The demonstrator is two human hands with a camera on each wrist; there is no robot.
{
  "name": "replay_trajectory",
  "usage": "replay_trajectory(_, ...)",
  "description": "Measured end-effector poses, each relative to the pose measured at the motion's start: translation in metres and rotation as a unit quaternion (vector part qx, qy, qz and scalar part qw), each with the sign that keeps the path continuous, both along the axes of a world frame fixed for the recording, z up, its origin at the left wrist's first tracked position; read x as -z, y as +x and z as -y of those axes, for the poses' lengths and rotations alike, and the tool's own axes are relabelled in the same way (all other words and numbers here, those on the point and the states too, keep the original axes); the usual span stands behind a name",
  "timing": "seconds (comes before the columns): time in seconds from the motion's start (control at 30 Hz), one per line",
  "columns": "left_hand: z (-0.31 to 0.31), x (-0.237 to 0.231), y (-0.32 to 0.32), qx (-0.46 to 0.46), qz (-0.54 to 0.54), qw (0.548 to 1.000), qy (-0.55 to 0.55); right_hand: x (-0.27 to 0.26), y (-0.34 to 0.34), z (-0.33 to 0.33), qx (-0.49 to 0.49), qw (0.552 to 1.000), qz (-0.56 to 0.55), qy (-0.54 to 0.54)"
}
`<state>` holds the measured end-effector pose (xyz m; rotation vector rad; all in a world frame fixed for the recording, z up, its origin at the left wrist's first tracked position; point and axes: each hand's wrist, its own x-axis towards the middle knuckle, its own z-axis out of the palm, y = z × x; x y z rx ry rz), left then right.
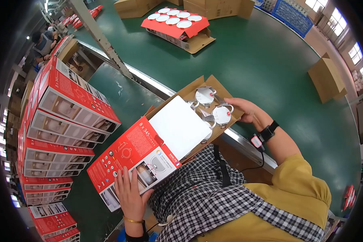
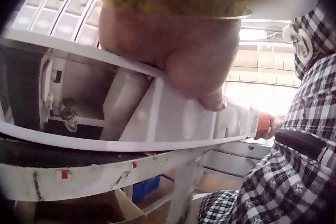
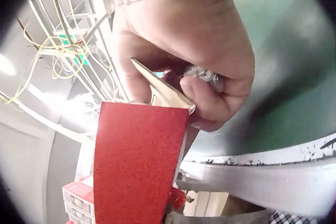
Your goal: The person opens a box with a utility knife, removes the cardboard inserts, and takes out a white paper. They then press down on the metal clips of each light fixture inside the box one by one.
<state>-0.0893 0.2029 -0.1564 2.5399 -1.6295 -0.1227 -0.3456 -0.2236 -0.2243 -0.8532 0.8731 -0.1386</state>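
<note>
A red and white printed carton [image 1: 127, 145] lies slanted in front of me, with a brown cardboard tray [image 1: 197, 83] at its upper right end. White round lamp fittings [image 1: 222, 115] with wire clips sit in that end, beside a plain white panel [image 1: 179, 126]. My left hand [image 1: 132, 195] rests on the carton's lower part, fingers straight and spread over the print; in the left wrist view its thumb touches the windowed side. My right hand [image 1: 246, 109] holds the tray's far end. The right wrist view shows its fingers curled at a brown cardboard flap [image 3: 168, 95] above a red face.
Stacked printed cartons [image 1: 62, 121] line the left. Across the green table [image 1: 270, 60] stands a carton topped with white discs [image 1: 173, 18], near brown boxes [image 1: 218, 9]. Another brown box [image 1: 326, 78] stands at right. A metal post [image 1: 103, 40] rises behind; a person [image 1: 44, 44] works far left.
</note>
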Motion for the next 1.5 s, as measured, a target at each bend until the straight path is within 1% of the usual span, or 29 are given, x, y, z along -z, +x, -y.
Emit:
replay_trajectory(0.13, 0.001, 0.001, 0.0, 0.004, 0.01, 1.0, -0.018, -0.01, 0.002, -0.004, 0.006, 1.0, -0.002, -0.01)
replay_trajectory(0.23, 0.001, -0.001, 0.001, 0.003, 0.014, 1.0, -0.009, -0.008, -0.008, 0.007, 0.013, 1.0, 0.016, -0.019)
replay_trajectory(0.3, -0.001, -0.002, 0.002, 0.002, 0.004, 1.0, 0.024, -0.004, -0.012, 0.013, 0.011, 0.999, 0.024, -0.031)
replay_trajectory(0.37, 0.0, -0.001, 0.002, 0.0, 0.007, 1.0, 0.029, -0.002, -0.015, 0.016, -0.002, 0.997, 0.007, -0.078)
replay_trajectory(0.4, 0.0, 0.0, 0.003, 0.001, 0.012, 0.999, 0.032, -0.001, -0.018, 0.019, -0.004, 0.997, 0.007, -0.077)
replay_trajectory(0.47, -0.002, 0.003, 0.006, 0.001, 0.017, 1.0, 0.026, 0.0, -0.025, 0.031, 0.008, 0.988, -0.022, -0.154)
replay_trajectory(0.5, -0.003, 0.004, 0.006, 0.001, 0.022, 1.0, 0.018, -0.001, -0.035, 0.042, 0.013, 0.987, -0.028, -0.161)
replay_trajectory(0.57, -0.004, 0.003, 0.006, -0.002, 0.022, 1.0, 0.021, -0.022, -0.048, 0.044, 0.042, 0.982, -0.052, -0.175)
replay_trajectory(0.7, -0.003, 0.004, 0.011, 0.009, 0.005, 1.0, 0.023, -0.015, -0.061, 0.049, 0.058, 0.976, -0.052, -0.201)
replay_trajectory(0.77, 0.0, 0.001, 0.01, 0.01, 0.001, 1.0, 0.027, -0.015, -0.064, 0.056, 0.015, 0.975, -0.065, -0.212)
replay_trajectory(0.8, 0.001, 0.0, 0.008, 0.013, -0.005, 0.999, 0.029, -0.011, -0.063, 0.057, 0.013, 0.976, -0.062, -0.208)
replay_trajectory(0.87, 0.003, -0.003, 0.007, 0.014, -0.015, 0.999, 0.027, -0.007, -0.059, 0.055, 0.016, 0.962, -0.104, -0.251)
replay_trajectory(0.9, 0.004, -0.005, 0.008, 0.014, -0.029, 0.999, 0.021, -0.008, -0.058, 0.052, 0.017, 0.964, -0.101, -0.247)
replay_trajectory(0.97, 0.011, -0.012, 0.01, 0.008, -0.022, 0.999, 0.042, -0.033, -0.051, 0.04, 0.014, 0.954, -0.124, -0.275)
replay_trajectory(1.0, 0.013, -0.014, 0.009, 0.005, -0.019, 0.998, 0.057, -0.048, -0.047, 0.036, 0.011, 0.955, -0.121, -0.272)
replay_trajectory(1.07, 0.014, -0.008, 0.011, 0.008, -0.01, 0.998, 0.057, -0.075, -0.044, 0.024, 0.049, 0.954, -0.061, -0.288)
replay_trajectory(1.1, 0.014, -0.007, 0.013, 0.012, -0.004, 0.998, 0.054, -0.082, -0.045, 0.022, 0.056, 0.956, -0.061, -0.281)
replay_trajectory(1.17, 0.014, -0.01, 0.012, 0.011, -0.007, 0.998, 0.066, -0.089, -0.044, 0.028, 0.032, 0.937, -0.089, -0.336)
replay_trajectory(1.23, 0.008, -0.008, 0.014, 0.004, -0.013, 0.997, 0.071, -0.076, -0.055, 0.046, 0.042, 0.933, -0.096, -0.345)
replay_trajectory(1.3, -0.003, -0.004, 0.02, -0.03, -0.001, 0.998, 0.062, -0.054, -0.076, 0.072, 0.079, 0.935, -0.122, -0.322)
replay_trajectory(1.33, -0.005, -0.004, 0.021, -0.03, 0.0, 0.998, 0.055, -0.046, -0.082, 0.077, 0.092, 0.939, -0.125, -0.306)
replay_trajectory(1.43, -0.005, -0.005, 0.025, -0.029, -0.019, 0.998, 0.047, -0.014, -0.092, 0.087, 0.118, 0.937, -0.126, -0.303)
replay_trajectory(1.5, 0.003, -0.018, 0.026, -0.029, -0.029, 0.999, 0.031, -0.004, -0.095, 0.09, 0.122, 0.937, -0.14, -0.296)
